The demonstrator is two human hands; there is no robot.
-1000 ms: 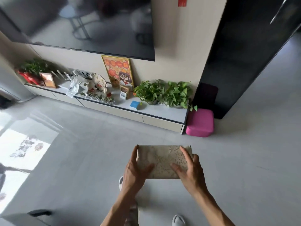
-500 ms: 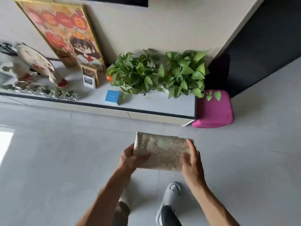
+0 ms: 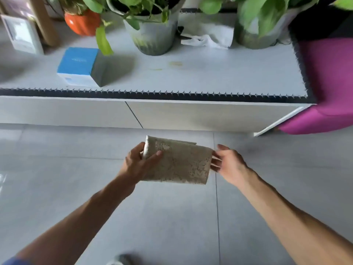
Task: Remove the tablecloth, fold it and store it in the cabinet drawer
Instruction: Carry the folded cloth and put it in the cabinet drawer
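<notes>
Two hands meet our folded tablecloth (image 3: 177, 163), long axis left-right: left hand (image 3: 140, 163) grips it, right hand (image 3: 228, 164) loose-fingered, nearer the closed cabinet drawer (image 3: 210, 117)

The left hand (image 3: 136, 163) grips the folded tablecloth (image 3: 177, 162) before the cabinet (image 3: 191, 113); the right hand (image 3: 230, 163) touches its end.

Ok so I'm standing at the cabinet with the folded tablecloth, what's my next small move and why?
Probably reach your right hand to the drawer front straight ahead and pull it open. The folded tablecloth is already gripped by your left hand, the right one only touches its end with loose fingers, and both drawer fronts look closed.
</notes>
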